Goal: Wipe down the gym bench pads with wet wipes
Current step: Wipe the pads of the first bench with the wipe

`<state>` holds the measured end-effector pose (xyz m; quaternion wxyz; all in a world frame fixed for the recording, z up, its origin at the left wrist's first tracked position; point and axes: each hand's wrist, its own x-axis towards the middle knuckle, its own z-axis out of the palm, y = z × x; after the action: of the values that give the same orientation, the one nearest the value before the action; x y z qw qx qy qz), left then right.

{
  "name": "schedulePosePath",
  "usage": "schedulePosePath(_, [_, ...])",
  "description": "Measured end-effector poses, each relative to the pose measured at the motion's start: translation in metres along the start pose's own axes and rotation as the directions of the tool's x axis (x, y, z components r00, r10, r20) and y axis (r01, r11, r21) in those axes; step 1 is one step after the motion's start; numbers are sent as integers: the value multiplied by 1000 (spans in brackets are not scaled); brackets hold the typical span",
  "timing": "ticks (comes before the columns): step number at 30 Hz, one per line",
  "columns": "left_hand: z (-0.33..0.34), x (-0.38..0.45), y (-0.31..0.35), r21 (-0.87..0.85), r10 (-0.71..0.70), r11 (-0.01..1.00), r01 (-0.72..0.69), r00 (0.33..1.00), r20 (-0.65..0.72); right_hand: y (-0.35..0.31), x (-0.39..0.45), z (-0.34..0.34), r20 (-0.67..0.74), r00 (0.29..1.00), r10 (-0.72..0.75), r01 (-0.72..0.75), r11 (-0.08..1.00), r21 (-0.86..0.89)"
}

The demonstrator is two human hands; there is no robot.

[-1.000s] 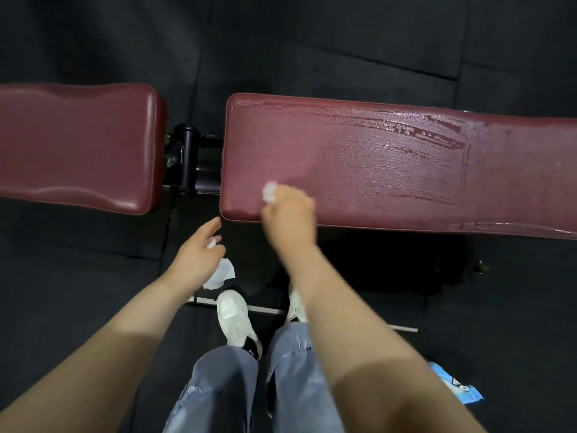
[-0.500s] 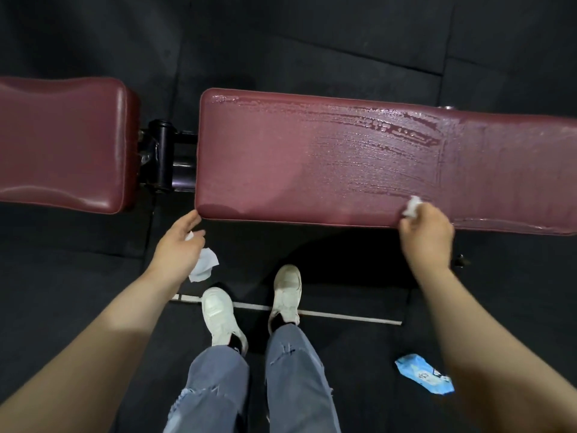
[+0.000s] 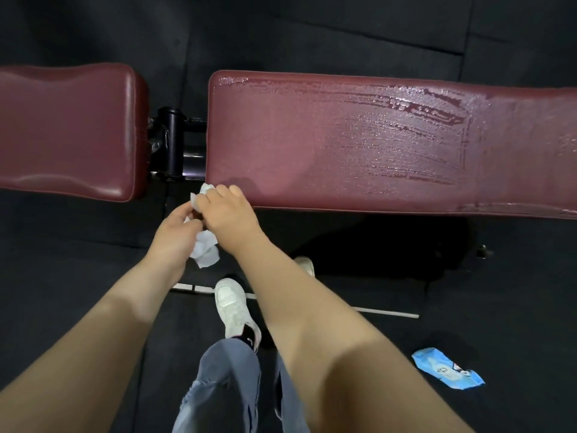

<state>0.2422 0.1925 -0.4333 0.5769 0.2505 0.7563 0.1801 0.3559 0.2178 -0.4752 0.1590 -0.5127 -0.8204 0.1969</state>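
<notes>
A long maroon back pad [image 3: 374, 142] lies across the view, streaked with wet wipe marks on its right half. A shorter maroon seat pad [image 3: 65, 129] sits to its left. My right hand [image 3: 229, 210] grips a crumpled white wipe [image 3: 201, 193] at the long pad's near left corner. Right beside it, my left hand [image 3: 176, 232] pinches another white wipe [image 3: 204, 253] that hangs below my fingers. The two hands touch each other just off the pad's front edge.
A black metal hinge post [image 3: 173, 142] joins the two pads. A blue wet-wipe pack [image 3: 446, 368] lies on the black rubber floor at the lower right. My white shoes [image 3: 234, 307] and jeans stand below, across a white floor line [image 3: 387, 312].
My right hand has swept from the pad's right front edge back left to its near left corner. My left hand rose to meet it with its wipe. The view shifted left.
</notes>
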Motion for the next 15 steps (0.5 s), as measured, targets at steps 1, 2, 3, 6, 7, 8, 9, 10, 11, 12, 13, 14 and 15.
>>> schedulePosePath(1, [-3, 1, -1, 36, 7, 999, -7, 1000, 2, 3, 0, 3, 1, 997, -74, 74, 996, -44])
schedulePosePath(2, [-6, 1, -2, 67, 14, 998, -15, 1000, 13, 10, -3, -3, 11, 989, -147, 148, 985, -87])
schedulePosePath(3, [-9, 0, -4, 90, 21, 996, -23, 999, 30, 22, -10, -10, 25, 976, -215, 216, 969, -123])
schedulePosePath(6, [-8, -5, -8, 160, 30, 986, -43, 996, 82, 67, -40, -45, 145, 957, -250, 280, 927, -251])
schedulePosePath(7, [-5, -8, -9, 180, 35, 982, -50, 996, 85, 84, -53, -56, 185, 956, -227, 273, 920, -283])
schedulePosePath(8, [-3, -10, -9, 192, 36, 980, -51, 996, 77, 99, -67, -68, 225, 955, -195, 260, 913, -315])
schedulePosePath(9, [1, -12, -9, 199, 38, 979, -50, 997, 65, 114, -81, -80, 252, 956, -153, 236, 908, -345])
schedulePosePath(10, [5, -15, -9, 208, 38, 977, -49, 998, 56, 128, -94, -92, 272, 957, -106, 206, 903, -376])
schedulePosePath(11, [9, -16, -9, 223, 37, 974, -48, 998, 49, 142, -105, -104, 275, 959, -69, 181, 896, -405])
schedulePosePath(12, [14, -18, -9, 240, 38, 970, -47, 998, 45, 155, -117, -116, 269, 963, -32, 150, 890, -430])
schedulePosePath(13, [18, -19, -9, 258, 37, 965, -47, 998, 44, 167, -128, -127, 269, 963, 10, 116, 886, -449])
schedulePosePath(14, [22, -20, -8, 277, 31, 960, -43, 998, 45, 178, -139, -138, 272, 961, 57, 81, 878, -472])
schedulePosePath(15, [25, -21, -7, 296, 28, 954, -41, 998, 48, 189, -150, -148, 270, 958, 97, 53, 866, -498])
